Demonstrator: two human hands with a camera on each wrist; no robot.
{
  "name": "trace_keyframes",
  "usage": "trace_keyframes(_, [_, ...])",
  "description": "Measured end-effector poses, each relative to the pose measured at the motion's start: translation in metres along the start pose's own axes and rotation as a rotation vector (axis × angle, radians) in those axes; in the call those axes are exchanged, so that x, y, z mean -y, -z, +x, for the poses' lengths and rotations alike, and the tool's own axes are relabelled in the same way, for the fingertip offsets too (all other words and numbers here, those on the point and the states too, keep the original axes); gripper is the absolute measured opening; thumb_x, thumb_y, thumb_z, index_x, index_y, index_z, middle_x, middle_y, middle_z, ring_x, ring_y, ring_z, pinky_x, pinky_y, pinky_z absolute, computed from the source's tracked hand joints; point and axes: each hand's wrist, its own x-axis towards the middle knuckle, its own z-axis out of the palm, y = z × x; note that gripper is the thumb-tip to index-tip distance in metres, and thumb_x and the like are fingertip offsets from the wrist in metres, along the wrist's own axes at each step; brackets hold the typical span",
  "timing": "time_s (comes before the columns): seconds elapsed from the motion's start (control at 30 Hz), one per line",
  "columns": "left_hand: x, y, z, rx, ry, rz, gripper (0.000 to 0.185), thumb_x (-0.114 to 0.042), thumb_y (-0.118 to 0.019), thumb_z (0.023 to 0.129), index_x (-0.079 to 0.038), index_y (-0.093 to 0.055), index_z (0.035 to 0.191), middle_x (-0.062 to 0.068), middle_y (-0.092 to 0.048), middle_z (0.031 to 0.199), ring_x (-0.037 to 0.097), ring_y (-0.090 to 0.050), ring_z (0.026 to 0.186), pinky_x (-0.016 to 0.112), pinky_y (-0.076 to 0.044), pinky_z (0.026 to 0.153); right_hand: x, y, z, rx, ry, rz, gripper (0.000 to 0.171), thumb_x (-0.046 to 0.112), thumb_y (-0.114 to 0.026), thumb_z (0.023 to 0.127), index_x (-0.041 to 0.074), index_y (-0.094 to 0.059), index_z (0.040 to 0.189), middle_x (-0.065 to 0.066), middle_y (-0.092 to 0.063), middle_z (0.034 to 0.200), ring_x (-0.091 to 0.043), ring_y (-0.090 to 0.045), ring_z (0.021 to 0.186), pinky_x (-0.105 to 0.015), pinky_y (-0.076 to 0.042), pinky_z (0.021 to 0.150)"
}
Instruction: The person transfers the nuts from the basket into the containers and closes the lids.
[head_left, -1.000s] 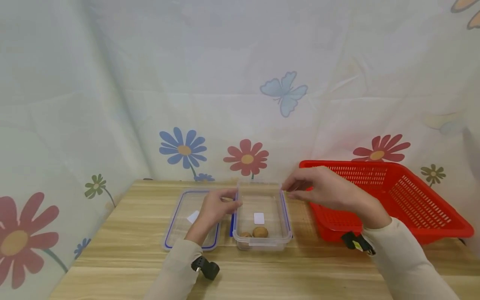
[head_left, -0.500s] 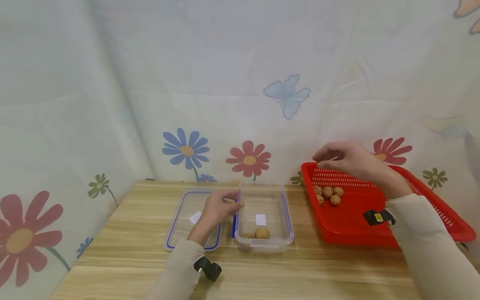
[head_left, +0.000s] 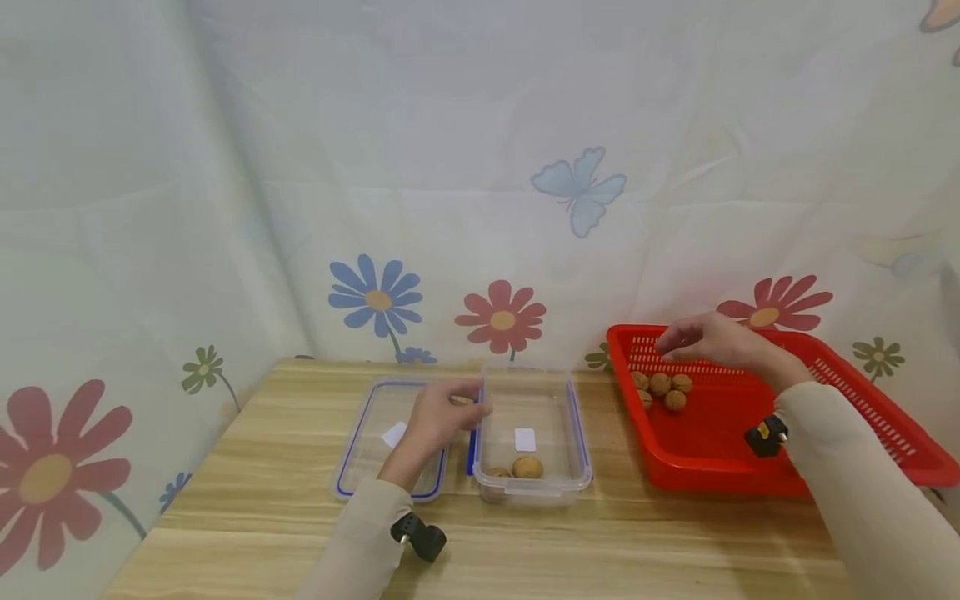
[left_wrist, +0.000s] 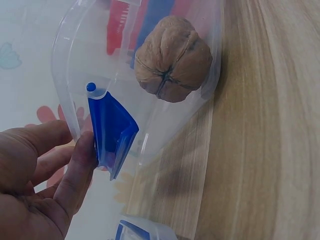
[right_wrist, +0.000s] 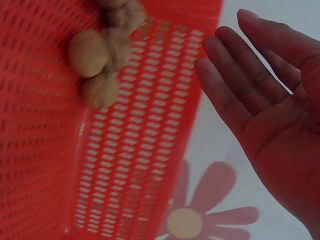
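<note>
L hand (head_left: 438,419) pinches the blue latch (left_wrist: 112,127) on the left rim of the clear rectangular plastic container (head_left: 531,437) w/ 2 brown walnuts (head_left: 527,467), mid desk (head_left: 247,500). R hand (head_left: 712,340) open, fingers straight, empty, over walnut cluster (head_left: 663,388) in red perforated plastic basket (head_left: 757,433), right of container. Clear lid (head_left: 375,433) left of it.

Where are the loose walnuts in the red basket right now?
Head view: walnuts cluster in the red basket's far left corner, right below the right hand.
</note>
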Motion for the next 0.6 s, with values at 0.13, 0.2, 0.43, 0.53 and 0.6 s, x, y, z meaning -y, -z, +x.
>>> trace_keyframes(0.13, [-0.001,0.000,0.000,0.002,0.001,0.003,0.045,-0.007,-0.082,0.094,0.002,-0.069,0.136,0.020,-0.072,0.129,0.027,-0.078,0.085,0.043,-0.066,0.076,-0.015,-0.002,0.002,0.041,-0.020,0.031,0.034,0.012,-0.077,0.099,-0.001,-0.071,0.130,-0.020,-0.071,0.128,-0.031,-0.065,0.112,-0.057,-0.057,0.102])
trace_keyframes(0.2, [-0.002,0.000,0.000,0.003,0.002,-0.003,0.045,-0.007,-0.082,0.094,0.003,-0.069,0.136,0.021,-0.072,0.129,0.028,-0.078,0.086,0.043,-0.066,0.076,-0.022,-0.002,0.003,0.064,-0.028,0.045,0.034,0.012,-0.076,0.099,-0.001,-0.070,0.130,-0.020,-0.071,0.129,-0.031,-0.065,0.112,-0.057,-0.057,0.101])
trace_keyframes(0.43, [-0.001,0.000,0.000,0.002,0.007,-0.010,0.044,-0.006,-0.082,0.094,0.003,-0.069,0.136,0.021,-0.072,0.128,0.028,-0.078,0.087,0.040,-0.066,0.075,-0.040,-0.008,0.006,0.160,-0.039,0.040,0.031,0.009,-0.078,0.097,0.000,-0.073,0.126,-0.017,-0.072,0.125,-0.028,-0.066,0.108,-0.057,-0.057,0.101])
trace_keyframes(0.53, [-0.001,0.000,0.000,0.002,0.008,-0.009,0.044,-0.005,-0.081,0.094,0.003,-0.069,0.136,0.021,-0.072,0.128,0.028,-0.078,0.088,0.038,-0.066,0.075,-0.045,-0.012,0.006,0.185,-0.038,0.031,0.031,0.011,-0.080,0.095,0.002,-0.074,0.124,-0.014,-0.073,0.122,-0.026,-0.066,0.107,-0.062,-0.054,0.104])
trace_keyframes(0.6, [-0.001,0.000,0.000,0.002,0.004,-0.011,0.044,-0.005,-0.081,0.094,0.004,-0.069,0.136,0.021,-0.072,0.128,0.028,-0.078,0.088,0.037,-0.066,0.074,-0.047,-0.015,0.006,0.196,-0.040,0.033,0.031,0.013,-0.081,0.095,0.003,-0.075,0.123,-0.013,-0.074,0.122,-0.026,-0.066,0.107,-0.064,-0.051,0.106])
